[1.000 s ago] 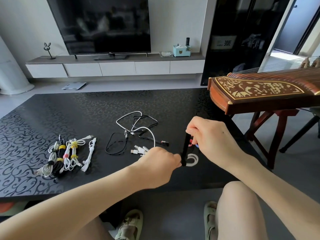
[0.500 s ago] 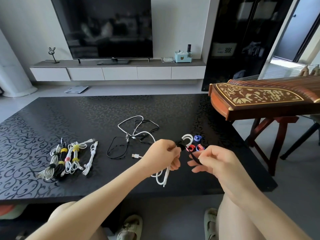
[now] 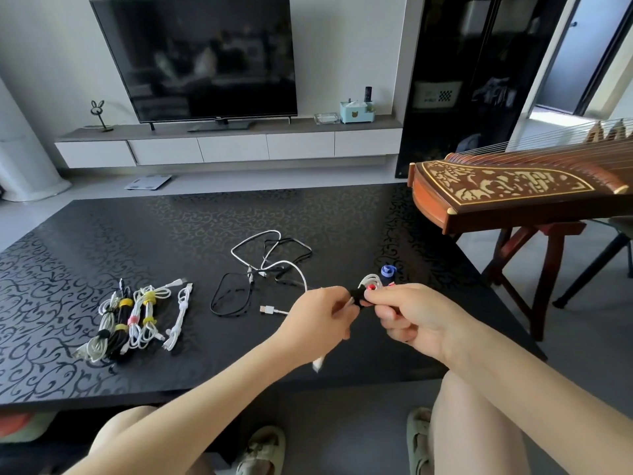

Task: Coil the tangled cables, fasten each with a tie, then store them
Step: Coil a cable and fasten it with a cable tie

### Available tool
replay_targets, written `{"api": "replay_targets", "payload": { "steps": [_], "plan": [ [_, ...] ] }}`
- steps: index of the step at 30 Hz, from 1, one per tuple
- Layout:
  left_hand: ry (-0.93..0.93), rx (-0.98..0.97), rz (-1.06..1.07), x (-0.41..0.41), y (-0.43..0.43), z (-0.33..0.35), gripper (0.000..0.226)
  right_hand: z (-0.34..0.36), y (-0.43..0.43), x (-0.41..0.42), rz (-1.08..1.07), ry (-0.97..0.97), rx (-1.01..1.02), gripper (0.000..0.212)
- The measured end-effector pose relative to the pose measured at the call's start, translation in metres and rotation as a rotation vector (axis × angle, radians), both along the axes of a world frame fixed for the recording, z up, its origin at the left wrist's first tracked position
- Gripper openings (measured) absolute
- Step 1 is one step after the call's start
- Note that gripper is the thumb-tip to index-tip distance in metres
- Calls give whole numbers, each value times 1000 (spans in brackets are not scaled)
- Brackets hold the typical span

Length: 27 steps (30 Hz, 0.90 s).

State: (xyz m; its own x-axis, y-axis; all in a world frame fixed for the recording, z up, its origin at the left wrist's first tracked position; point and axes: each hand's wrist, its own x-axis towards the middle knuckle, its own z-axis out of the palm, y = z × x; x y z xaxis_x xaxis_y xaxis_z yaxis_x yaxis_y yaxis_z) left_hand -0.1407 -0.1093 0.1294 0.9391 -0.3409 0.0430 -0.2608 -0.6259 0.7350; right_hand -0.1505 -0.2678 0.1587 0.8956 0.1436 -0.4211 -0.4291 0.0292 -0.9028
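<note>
Black tie (image 3: pixel 358 298) now sits tight at the white cable (image 3: pixel 318 364), no longer loose. The left hand (image 3: pixel 318 320) grip holds this cable, and the right hand (image 3: pixel 416 318) grip pinches the tie. Fastening seems nearly done.

a home living room.
a large television (image 3: pixel 205 60) at 12 o'clock stands on a low white media console (image 3: pixel 233 147); a black coffee table (image 3: pixel 171 234) fills the middle, a zither (image 3: pixel 507 186) on a stand sits at 2 o'clock, a bathroom scale (image 3: pixel 148 182) on the floor at 11 o'clock.
</note>
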Motion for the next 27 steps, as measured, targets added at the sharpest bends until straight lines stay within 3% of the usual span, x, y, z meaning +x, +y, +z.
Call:
{"api": "replay_targets", "payload": {
  "steps": [2, 4, 7, 11, 14, 17, 23, 27],
  "plan": [
    [477, -412, -63, 3, 1, 5, 16, 0, -1, -2, 17, -58, -13, 33],
    [805, -683, -138, 5, 8, 10, 15, 0, 0, -5, 33, -116, -27, 47],
    [1028, -913, -185, 6, 12, 10, 16, 2, -2, -7, 33, -191, -47, 54],
    [1113, -1027, -262, 4, 10, 4, 21, 2, -4, -8, 19, -231, -44, 31],
    [1098, -1057, -284, 3, 7, 3, 19, 2, -6, -6, 27, -242, -53, 22],
    [1027, -953, -202, 4, 3, 4, 20, 1, -9, -4, 46, -211, -86, 37],
    [451, -286, 192, 7, -18, -11, 29, -2, -7, 5, -37, -38, -149, 33],
    [122, -73, 275, 16, -28, -16, 21, -2, 9, 5, -177, -84, -139, 29]
  ]
}}
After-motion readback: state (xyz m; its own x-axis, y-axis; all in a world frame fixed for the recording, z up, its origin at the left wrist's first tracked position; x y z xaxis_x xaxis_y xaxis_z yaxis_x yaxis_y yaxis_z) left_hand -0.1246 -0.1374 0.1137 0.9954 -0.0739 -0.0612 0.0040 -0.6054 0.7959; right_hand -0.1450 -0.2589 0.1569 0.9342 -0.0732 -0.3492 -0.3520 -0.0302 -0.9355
